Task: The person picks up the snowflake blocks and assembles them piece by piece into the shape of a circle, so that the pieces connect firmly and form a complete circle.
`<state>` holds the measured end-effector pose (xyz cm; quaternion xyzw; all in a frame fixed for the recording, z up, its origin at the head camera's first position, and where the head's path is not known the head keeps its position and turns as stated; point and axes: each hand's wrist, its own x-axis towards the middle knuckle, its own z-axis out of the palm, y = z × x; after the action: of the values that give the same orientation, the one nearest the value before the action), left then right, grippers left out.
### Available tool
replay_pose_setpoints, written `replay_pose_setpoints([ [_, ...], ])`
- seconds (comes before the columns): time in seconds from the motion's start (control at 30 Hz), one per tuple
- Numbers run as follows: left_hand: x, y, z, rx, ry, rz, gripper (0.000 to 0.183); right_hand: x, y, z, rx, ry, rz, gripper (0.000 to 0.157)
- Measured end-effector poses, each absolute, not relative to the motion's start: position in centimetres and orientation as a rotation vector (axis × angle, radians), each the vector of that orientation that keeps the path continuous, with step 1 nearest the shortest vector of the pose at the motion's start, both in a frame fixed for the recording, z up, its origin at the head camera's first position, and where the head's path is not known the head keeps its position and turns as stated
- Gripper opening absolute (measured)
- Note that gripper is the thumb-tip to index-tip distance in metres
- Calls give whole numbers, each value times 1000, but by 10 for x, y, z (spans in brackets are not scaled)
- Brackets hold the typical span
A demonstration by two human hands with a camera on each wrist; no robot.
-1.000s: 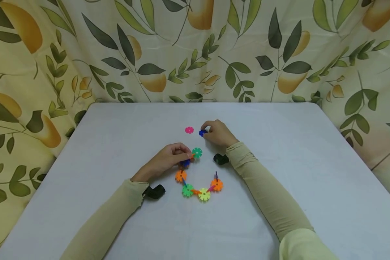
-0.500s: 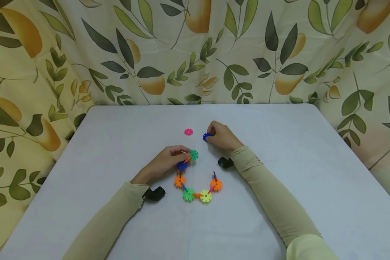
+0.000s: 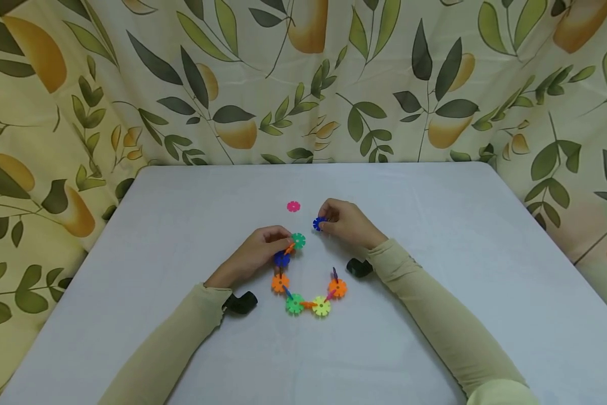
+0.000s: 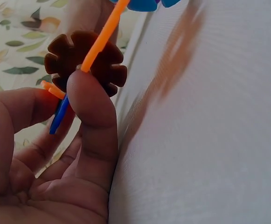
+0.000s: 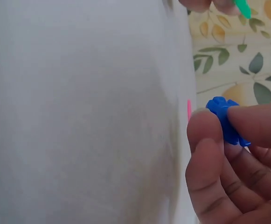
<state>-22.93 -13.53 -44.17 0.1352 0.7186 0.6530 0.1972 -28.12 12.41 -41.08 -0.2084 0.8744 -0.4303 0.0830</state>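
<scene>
In the head view my left hand (image 3: pixel 255 250) pinches the upper left end of a curved chain of notched plastic flower discs, close to its green disc (image 3: pixel 298 241). From there the chain bends round through blue (image 3: pixel 282 259), orange (image 3: pixel 280 283), green and yellow (image 3: pixel 320 306) discs to an orange disc (image 3: pixel 337 288) on the right, with edge-on discs linking them. The left wrist view has thumb and finger at an orange disc (image 4: pixel 105 37) seen on edge. My right hand (image 3: pixel 351 225) pinches a loose blue notched disc (image 5: pixel 221 119) between thumb and fingertips, apart from the chain.
A single pink notched disc (image 3: pixel 293 206) lies flat on the white tablecloth (image 3: pixel 409 197), beyond both hands. Black wrist-worn devices (image 3: pixel 359 268) sit under each forearm. A leaf-patterned curtain (image 3: pixel 303 84) hangs behind the table and along both sides.
My right hand has drawn the blue disc away from the pink one, toward me. My left hand and the green chain end have shifted slightly left, with the chain still in its fingers.
</scene>
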Motion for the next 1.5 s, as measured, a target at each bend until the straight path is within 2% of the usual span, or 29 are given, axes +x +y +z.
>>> replay_pose_setpoints([
  [0.6,-230,-138,-440,371,2004,1830,21,-267,117,-398,-815,2335,-1408,8],
  [1.2,-229,-138,-441,352,1946,1875,16,-262,110,-401,-895,2357,-1376,7],
  [1.5,-229,-141,-440,388,2006,1817,17,-261,106,-404,-975,2410,-1379,12],
])
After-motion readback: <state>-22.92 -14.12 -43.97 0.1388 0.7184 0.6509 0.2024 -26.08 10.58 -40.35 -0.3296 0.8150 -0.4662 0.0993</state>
